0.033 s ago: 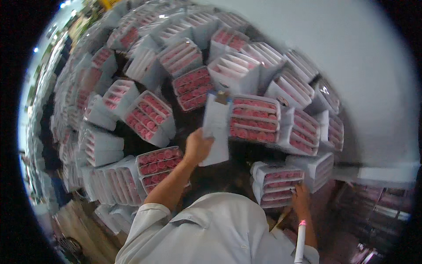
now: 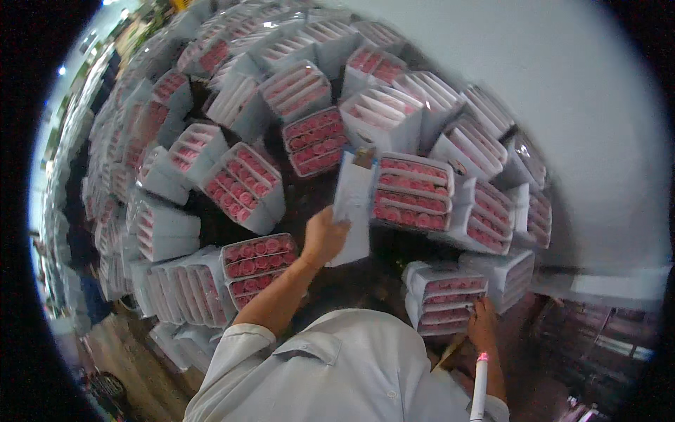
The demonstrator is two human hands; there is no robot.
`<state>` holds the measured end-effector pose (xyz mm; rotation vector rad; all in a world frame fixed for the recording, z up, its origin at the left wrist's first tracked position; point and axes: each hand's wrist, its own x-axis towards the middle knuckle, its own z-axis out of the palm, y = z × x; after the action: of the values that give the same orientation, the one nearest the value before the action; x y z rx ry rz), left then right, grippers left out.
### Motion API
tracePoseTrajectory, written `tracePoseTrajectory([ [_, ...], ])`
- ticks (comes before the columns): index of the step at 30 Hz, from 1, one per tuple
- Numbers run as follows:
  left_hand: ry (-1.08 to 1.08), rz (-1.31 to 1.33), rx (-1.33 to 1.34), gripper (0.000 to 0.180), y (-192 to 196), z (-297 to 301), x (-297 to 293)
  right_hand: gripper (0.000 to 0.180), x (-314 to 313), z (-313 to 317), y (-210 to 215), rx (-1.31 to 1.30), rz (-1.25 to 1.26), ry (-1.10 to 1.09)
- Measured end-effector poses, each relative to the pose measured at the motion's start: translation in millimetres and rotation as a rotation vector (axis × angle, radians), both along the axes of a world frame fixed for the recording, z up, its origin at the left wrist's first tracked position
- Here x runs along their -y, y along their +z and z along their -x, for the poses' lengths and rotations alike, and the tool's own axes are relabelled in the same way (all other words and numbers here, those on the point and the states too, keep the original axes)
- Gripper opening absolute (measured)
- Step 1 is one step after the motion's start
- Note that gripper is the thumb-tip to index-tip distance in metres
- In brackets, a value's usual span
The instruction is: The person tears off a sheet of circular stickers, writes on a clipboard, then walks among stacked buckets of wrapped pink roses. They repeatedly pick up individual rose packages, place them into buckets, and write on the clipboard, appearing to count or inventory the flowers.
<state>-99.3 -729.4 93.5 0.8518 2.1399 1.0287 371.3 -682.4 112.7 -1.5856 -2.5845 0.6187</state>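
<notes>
My left hand (image 2: 327,238) grips a clipboard (image 2: 350,228) by its left side. White paper lies on the clipboard and a metal clip shows at its far end. At the right, my right hand (image 2: 482,325) has its fingers curled against the near right edge of a wrapped rose bundle (image 2: 444,304); whether they pinch its wrapping or something small cannot be made out. Pink blooms show in rows between the white sheets of that bundle. Beside my right forearm stands a white stick with a pink tip (image 2: 480,387). Just beyond the clipboard sits another rose bundle (image 2: 413,191).
Many white-wrapped rose bundles (image 2: 242,186) stand packed ahead and to the left. A pale wall (image 2: 562,91) rises at the right. Dark racks or crates (image 2: 598,330) are at the lower right, and brown boards (image 2: 137,362) at the lower left.
The clipboard and my left hand sit slightly further right in the picture, along with the bundles around them, as the view shifts a little. Both hands keep their places.
</notes>
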Motion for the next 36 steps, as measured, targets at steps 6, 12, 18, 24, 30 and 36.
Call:
tracePoseTrajectory([
  [6, 0.155, -0.052, 0.391, 0.03, -8, 10, 13, 0.033, -18, 54, 37, -0.054, -0.046, -0.053],
  [12, 0.125, -0.093, 0.347, 0.031, -17, 21, 27, 0.023, -71, 205, 89, -0.297, -0.065, 0.084],
  [18, 0.153, 0.026, 0.519, 0.032, -2, 21, 37, 0.027, -149, 378, 66, -0.436, -0.021, 0.4],
  [24, 0.222, 0.107, 0.452, 0.032, 5, 18, 38, 0.025, -293, 484, 4, -0.204, -0.411, 0.44],
  [30, 0.314, 0.144, 0.518, 0.035, -11, 22, 35, 0.027, -346, 467, -33, 0.237, -0.243, 0.419],
  [36, 0.414, 0.124, 0.548, 0.033, -29, 29, 28, 0.023, -339, 401, -15, 0.145, -0.153, 0.4],
])
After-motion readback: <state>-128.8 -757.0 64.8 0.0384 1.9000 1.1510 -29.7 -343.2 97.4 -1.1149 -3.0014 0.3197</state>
